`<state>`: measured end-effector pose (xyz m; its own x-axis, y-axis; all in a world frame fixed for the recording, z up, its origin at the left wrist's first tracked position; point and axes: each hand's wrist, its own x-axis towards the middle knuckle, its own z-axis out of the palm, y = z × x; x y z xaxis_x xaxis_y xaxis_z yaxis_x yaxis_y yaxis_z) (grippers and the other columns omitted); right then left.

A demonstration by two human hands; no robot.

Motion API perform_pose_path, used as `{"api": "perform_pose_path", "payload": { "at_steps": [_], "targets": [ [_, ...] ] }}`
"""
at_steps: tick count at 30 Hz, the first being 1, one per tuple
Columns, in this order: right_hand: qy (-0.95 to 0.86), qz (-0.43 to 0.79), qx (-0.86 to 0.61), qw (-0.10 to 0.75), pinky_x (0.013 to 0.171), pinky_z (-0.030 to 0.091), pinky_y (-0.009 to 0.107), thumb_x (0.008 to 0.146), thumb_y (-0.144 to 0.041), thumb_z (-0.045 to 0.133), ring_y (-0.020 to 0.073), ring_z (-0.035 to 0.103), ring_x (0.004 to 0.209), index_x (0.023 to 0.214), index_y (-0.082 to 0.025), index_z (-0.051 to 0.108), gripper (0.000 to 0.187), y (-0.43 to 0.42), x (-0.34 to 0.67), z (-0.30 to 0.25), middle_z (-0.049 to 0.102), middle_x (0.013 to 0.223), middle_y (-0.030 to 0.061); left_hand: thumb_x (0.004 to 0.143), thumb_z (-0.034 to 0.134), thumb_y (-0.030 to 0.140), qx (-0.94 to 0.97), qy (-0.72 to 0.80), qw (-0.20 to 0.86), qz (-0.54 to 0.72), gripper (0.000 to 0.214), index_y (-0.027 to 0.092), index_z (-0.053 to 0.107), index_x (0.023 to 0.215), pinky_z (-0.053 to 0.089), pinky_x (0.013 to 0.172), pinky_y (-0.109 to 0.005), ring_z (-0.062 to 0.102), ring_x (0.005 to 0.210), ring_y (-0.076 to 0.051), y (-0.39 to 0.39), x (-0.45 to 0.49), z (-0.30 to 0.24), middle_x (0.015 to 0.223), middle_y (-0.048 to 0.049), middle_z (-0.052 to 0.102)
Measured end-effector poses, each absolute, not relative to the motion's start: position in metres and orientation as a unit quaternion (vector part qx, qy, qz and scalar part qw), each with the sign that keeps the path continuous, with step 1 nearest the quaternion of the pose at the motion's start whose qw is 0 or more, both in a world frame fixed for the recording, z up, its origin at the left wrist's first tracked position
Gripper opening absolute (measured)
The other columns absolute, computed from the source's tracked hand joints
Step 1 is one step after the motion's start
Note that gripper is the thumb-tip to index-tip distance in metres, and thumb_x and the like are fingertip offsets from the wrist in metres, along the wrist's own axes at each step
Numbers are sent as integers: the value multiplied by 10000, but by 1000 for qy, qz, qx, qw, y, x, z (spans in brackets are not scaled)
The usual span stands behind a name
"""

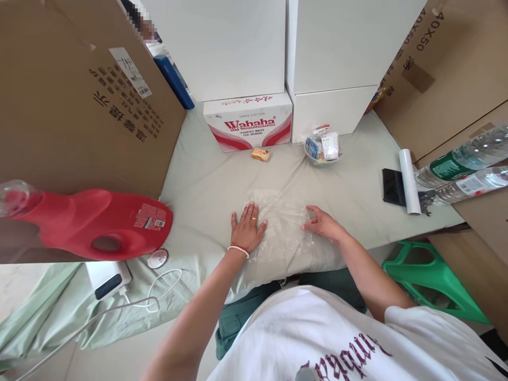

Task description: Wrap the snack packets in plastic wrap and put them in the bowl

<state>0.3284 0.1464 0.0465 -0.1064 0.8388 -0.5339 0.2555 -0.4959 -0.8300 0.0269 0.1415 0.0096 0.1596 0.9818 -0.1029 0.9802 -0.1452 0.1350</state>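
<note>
A clear plastic bag (282, 225) lies flat on the pale green cloth (206, 185) in front of me. My left hand (248, 228) rests palm down on the bag's left side, fingers spread, with a ring and a bead bracelet on it. My right hand (322, 223) touches the bag's right edge with its fingers curled loosely; I cannot make out whether they pinch the plastic.
A small wrapped snack (261, 154) and a bowl of packets (323, 148) sit near a Wahaha box (248, 124). A red detergent jug (99, 225) lies at left; a phone (392, 186), a white roll (409, 180) and two water bottles (464, 174) at right. Cardboard boxes flank both sides.
</note>
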Motion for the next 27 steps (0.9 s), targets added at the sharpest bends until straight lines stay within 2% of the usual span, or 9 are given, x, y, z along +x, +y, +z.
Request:
{"api": "perform_pose_path", "payload": {
  "at_steps": [2, 5, 9, 13, 16, 18, 20, 24, 27],
  "targets": [
    [-446, 628, -599, 221, 758, 503, 312, 644, -262, 902, 190, 678, 778, 1439, -217, 575, 861, 138, 337, 47, 690, 793, -34, 1075, 265, 547, 759, 646, 88, 12, 719, 181, 250, 1694, 146, 1307, -677, 248, 1637, -307, 141, 27, 10, 1758, -122, 246],
    [-443, 652, -580, 205, 709, 473, 294, 617, -300, 882, 168, 646, 709, 1191, -197, 702, 610, 129, 357, 45, 692, 738, -39, 1077, 277, 546, 765, 636, 99, 24, 707, 204, 254, 1696, 129, 1305, -685, 266, 1630, -312, 142, 25, 10, 1754, -129, 258],
    [-444, 615, -619, 204, 661, 445, 292, 596, -355, 866, 175, 621, 688, 1018, -203, 731, 469, 130, 384, 43, 697, 719, -19, 1079, 296, 547, 777, 618, 117, 27, 665, 274, 300, 1684, 138, 1296, -699, 268, 1630, -316, 143, 17, 11, 1760, -104, 256],
    [-510, 483, -664, 255, 667, 453, 303, 692, -383, 828, 176, 597, 695, 962, -221, 743, 327, 162, 392, 48, 674, 752, 4, 1073, 345, 547, 796, 595, 105, 27, 645, 311, 330, 1673, 93, 1301, -689, 257, 1633, -308, 141, 9, 10, 1769, -90, 229],
    [-616, 402, -634, 237, 731, 483, 342, 813, -406, 759, 200, 612, 730, 992, -225, 750, 255, 212, 367, 53, 685, 800, 37, 1066, 355, 572, 797, 596, 96, 32, 663, 314, 320, 1676, 58, 1303, -690, 247, 1635, -310, 139, 7, 9, 1775, -86, 205],
    [-690, 365, -594, 191, 847, 506, 398, 867, -394, 723, 244, 650, 819, 1092, -209, 749, 292, 257, 333, 53, 709, 866, 74, 1060, 359, 592, 792, 601, 98, 35, 672, 320, 326, 1674, 51, 1301, -698, 229, 1640, -320, 139, 8, 8, 1775, -77, 214],
    [-735, 302, -583, 170, 1031, 465, 475, 870, -347, 732, 314, 660, 1045, 1255, -168, 709, 425, 307, 291, 49, 725, 1075, 144, 1054, 366, 606, 789, 605, 99, 37, 681, 324, 329, 1673, 47, 1299, -707, 198, 1647, -331, 139, 9, 9, 1774, -65, 225],
    [-744, 221, -592, 217, 1242, 260, 567, 879, -416, 762, 407, 327, 1505, 1556, -100, 451, 809, 392, 210, 35, 431, 1601, 244, 1056, 356, 609, 789, 605, 99, 30, 691, 320, 304, 1682, 45, 1292, -722, 178, 1651, -334, 139, 9, 10, 1777, -56, 214],
    [-727, 237, -610, 206, 1235, 257, 589, 940, -452, 698, 403, 289, 1514, 1547, -98, 426, 754, 421, 173, 29, 418, 1605, 238, 1055, 351, 616, 789, 606, 99, 22, 692, 329, 299, 1683, 43, 1296, -711, 181, 1651, -331, 138, 9, 11, 1777, -53, 214]
  ]
}}
